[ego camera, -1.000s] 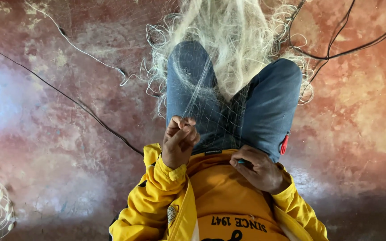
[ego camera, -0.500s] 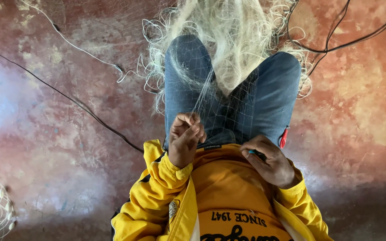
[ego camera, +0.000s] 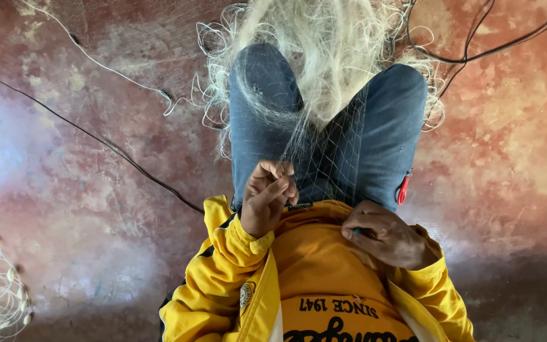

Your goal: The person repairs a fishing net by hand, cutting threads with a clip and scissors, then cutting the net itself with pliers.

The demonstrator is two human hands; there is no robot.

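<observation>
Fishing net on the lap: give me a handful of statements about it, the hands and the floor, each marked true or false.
1. The pale fishing net is heaped over the knees of the blue jeans. True.
2. The left hand pinches strands of the net's mesh. True.
3. The right hand lies flat and open on the floor. False: it is closed around a small dark tool, held against the yellow top.
4. Both sleeves are grey. False: the jacket sleeves are yellow.
5. A dark cable runs across the reddish floor beside the left leg. True.
</observation>
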